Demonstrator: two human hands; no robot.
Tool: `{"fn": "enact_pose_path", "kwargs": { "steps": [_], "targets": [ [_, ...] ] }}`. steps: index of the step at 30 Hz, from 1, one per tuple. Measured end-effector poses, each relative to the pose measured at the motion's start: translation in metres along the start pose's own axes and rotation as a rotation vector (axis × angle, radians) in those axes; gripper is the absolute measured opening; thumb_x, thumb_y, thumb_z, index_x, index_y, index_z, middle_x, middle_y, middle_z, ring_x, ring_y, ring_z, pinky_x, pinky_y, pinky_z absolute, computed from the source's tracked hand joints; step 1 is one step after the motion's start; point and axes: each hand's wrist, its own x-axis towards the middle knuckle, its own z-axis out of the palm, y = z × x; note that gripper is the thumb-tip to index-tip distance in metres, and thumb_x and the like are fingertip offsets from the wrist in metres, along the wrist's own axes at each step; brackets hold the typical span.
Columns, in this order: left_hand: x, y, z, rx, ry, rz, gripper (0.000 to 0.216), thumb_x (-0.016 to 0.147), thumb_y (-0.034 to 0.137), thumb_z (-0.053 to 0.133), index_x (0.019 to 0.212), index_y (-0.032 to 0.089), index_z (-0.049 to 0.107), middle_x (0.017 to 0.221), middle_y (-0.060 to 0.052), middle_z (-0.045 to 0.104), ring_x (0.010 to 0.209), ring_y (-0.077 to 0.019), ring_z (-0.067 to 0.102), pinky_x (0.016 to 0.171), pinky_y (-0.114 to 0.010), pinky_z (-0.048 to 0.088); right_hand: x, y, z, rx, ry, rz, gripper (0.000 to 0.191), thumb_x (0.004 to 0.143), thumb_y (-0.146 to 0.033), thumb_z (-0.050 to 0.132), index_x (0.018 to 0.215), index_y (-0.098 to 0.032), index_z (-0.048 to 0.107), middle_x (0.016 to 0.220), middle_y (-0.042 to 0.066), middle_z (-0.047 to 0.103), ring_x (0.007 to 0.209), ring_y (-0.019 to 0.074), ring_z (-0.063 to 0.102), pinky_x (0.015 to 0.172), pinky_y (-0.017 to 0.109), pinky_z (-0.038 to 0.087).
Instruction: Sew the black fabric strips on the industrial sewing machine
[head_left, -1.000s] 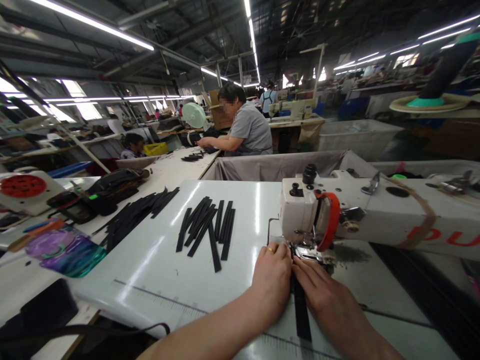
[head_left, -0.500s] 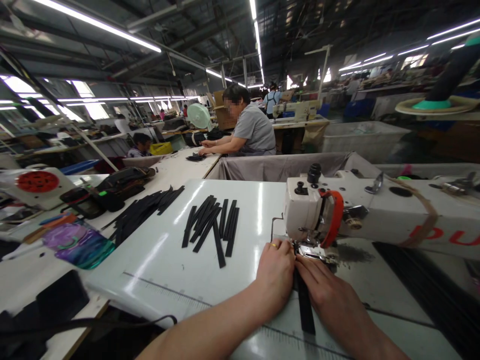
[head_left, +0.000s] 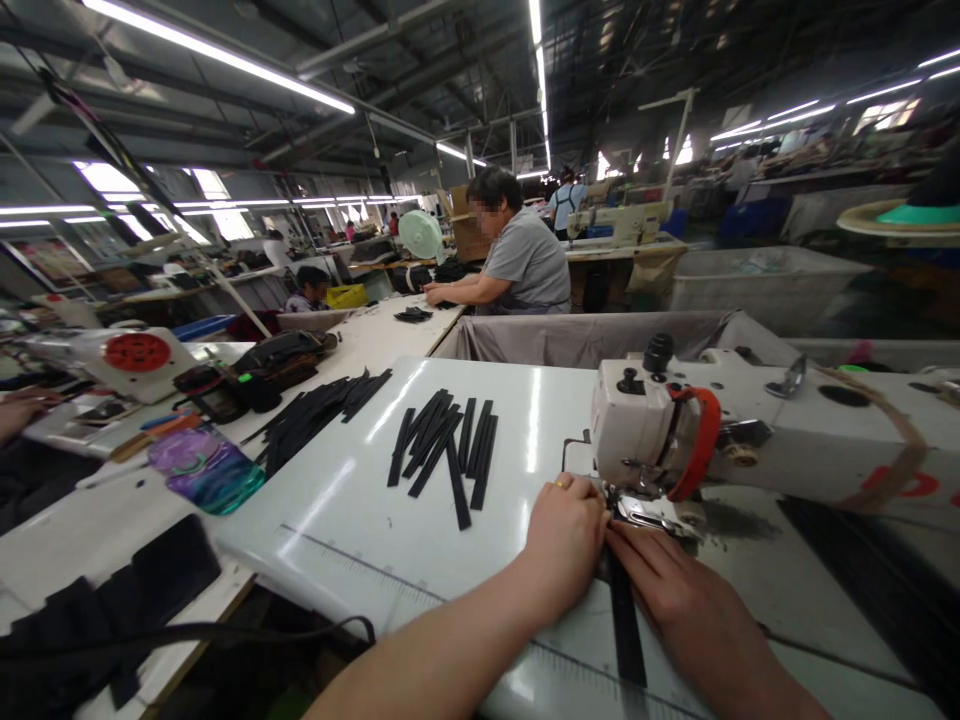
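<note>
A black fabric strip (head_left: 627, 630) lies under my hands, running from the presser-foot area of the white sewing machine (head_left: 626, 425) toward me. My left hand (head_left: 568, 530), with a ring on one finger, is closed at the strip's far end, just left of the presser foot. Close against it, my right hand (head_left: 675, 575) has its fingers pressed together on the strip's right edge. Fingertips of both hands meet near the needle, and the exact grip there is partly hidden. Left of the machine, several black strips (head_left: 442, 445) lie in a loose group on the white table (head_left: 337, 590).
More black strips (head_left: 315, 415) are heaped at the table's left edge. Beyond them are a purple-teal pouch (head_left: 202, 465), a dark jar (head_left: 210, 390) and another machine (head_left: 135, 350). Dark long pieces (head_left: 862, 570) lie right. A co-worker in grey (head_left: 525, 260) works at the far table.
The view has turned slightly left, so the scene sits farther right. Both hands stay on the strip beside the presser foot, with little visible movement.
</note>
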Motion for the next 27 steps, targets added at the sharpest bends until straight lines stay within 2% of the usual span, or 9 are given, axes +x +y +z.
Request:
{"fn": "enact_pose_path", "kwargs": {
  "steps": [3, 4, 6, 8, 11, 15, 21, 25, 27],
  "targets": [
    [-0.006, -0.010, -0.013, -0.357, 0.036, -0.199, 0.021, 0.092, 0.030, 0.056, 0.081, 0.016, 0.065, 0.082, -0.005, 0.065, 0.080, -0.0189, 0.061, 0.076, -0.031, 0.048, -0.001, -0.003, -0.004, 0.028, 0.031, -0.078, 0.044, 0.085, 0.001, 0.033, 0.116, -0.008, 0.063, 0.112, 0.014, 0.068, 0.099, 0.0195, 0.065, 0.083, 0.029, 0.057],
    [-0.008, -0.014, -0.015, -0.522, -0.019, -0.284, 0.021, 0.089, 0.035, 0.060, 0.086, 0.015, 0.064, 0.076, -0.003, 0.065, 0.070, -0.0175, 0.062, 0.068, -0.030, 0.049, -0.002, -0.004, -0.005, 0.047, 0.040, -0.113, 0.043, 0.086, 0.000, 0.033, 0.117, -0.008, 0.063, 0.114, 0.014, 0.068, 0.101, 0.0192, 0.065, 0.084, 0.028, 0.056],
    [-0.012, -0.021, -0.019, -0.850, -0.206, -0.397, 0.035, 0.082, 0.045, 0.066, 0.096, 0.014, 0.059, 0.065, 0.000, 0.064, 0.053, -0.0155, 0.060, 0.053, -0.027, 0.046, -0.004, -0.009, -0.008, 0.089, 0.066, -0.172, 0.043, 0.089, -0.002, 0.034, 0.121, -0.007, 0.061, 0.117, 0.015, 0.067, 0.107, 0.0196, 0.063, 0.087, 0.028, 0.055],
    [-0.014, -0.023, -0.023, -1.124, -0.364, -0.410, 0.044, 0.075, 0.051, 0.071, 0.092, 0.014, 0.057, 0.057, 0.003, 0.060, 0.045, -0.0131, 0.056, 0.047, -0.024, 0.044, -0.006, -0.011, -0.011, 0.120, 0.095, -0.223, 0.043, 0.092, -0.004, 0.034, 0.126, -0.007, 0.059, 0.122, 0.015, 0.065, 0.114, 0.0210, 0.060, 0.091, 0.030, 0.054],
    [-0.014, -0.019, -0.032, -1.387, -0.378, -0.374, 0.049, 0.060, 0.049, 0.082, 0.081, 0.014, 0.054, 0.057, 0.005, 0.057, 0.049, -0.0084, 0.055, 0.051, -0.020, 0.044, -0.007, -0.009, -0.017, 0.127, 0.124, -0.275, 0.042, 0.095, -0.006, 0.034, 0.131, -0.007, 0.056, 0.130, 0.015, 0.060, 0.124, 0.0238, 0.053, 0.098, 0.035, 0.050],
    [-0.014, -0.014, -0.043, -1.446, -0.362, -0.347, 0.054, 0.055, 0.046, 0.087, 0.083, 0.014, 0.054, 0.066, 0.003, 0.062, 0.054, -0.0082, 0.057, 0.057, -0.021, 0.048, -0.007, -0.001, -0.025, 0.149, 0.143, -0.305, 0.039, 0.098, -0.007, 0.035, 0.131, -0.007, 0.056, 0.131, 0.013, 0.060, 0.130, 0.0231, 0.047, 0.106, 0.034, 0.044],
    [-0.017, -0.017, -0.044, -1.379, -0.409, -0.278, 0.052, 0.057, 0.049, 0.086, 0.082, 0.014, 0.055, 0.066, 0.002, 0.061, 0.056, -0.0090, 0.057, 0.056, -0.022, 0.044, -0.004, 0.000, -0.030, 0.165, 0.127, -0.307, 0.037, 0.101, -0.011, 0.033, 0.127, -0.010, 0.058, 0.127, 0.010, 0.063, 0.128, 0.0208, 0.049, 0.105, 0.031, 0.046],
    [-0.017, -0.015, -0.055, -1.483, -0.410, -0.219, 0.045, 0.060, 0.045, 0.086, 0.081, 0.012, 0.063, 0.076, -0.003, 0.066, 0.066, -0.0097, 0.058, 0.066, -0.023, 0.047, -0.004, 0.001, -0.036, 0.241, 0.093, -0.290, 0.036, 0.103, -0.014, 0.031, 0.123, -0.014, 0.061, 0.117, 0.007, 0.068, 0.121, 0.0176, 0.055, 0.104, 0.030, 0.046],
    [-0.017, -0.014, -0.062, -1.563, -0.456, -0.142, 0.042, 0.062, 0.044, 0.086, 0.079, 0.011, 0.067, 0.079, -0.005, 0.068, 0.072, -0.0123, 0.061, 0.075, -0.026, 0.048, -0.010, 0.003, -0.037, 0.328, 0.116, -0.257, 0.033, 0.102, -0.012, 0.035, 0.120, -0.018, 0.062, 0.108, 0.005, 0.070, 0.114, 0.0171, 0.060, 0.103, 0.032, 0.047]
  ]
}}
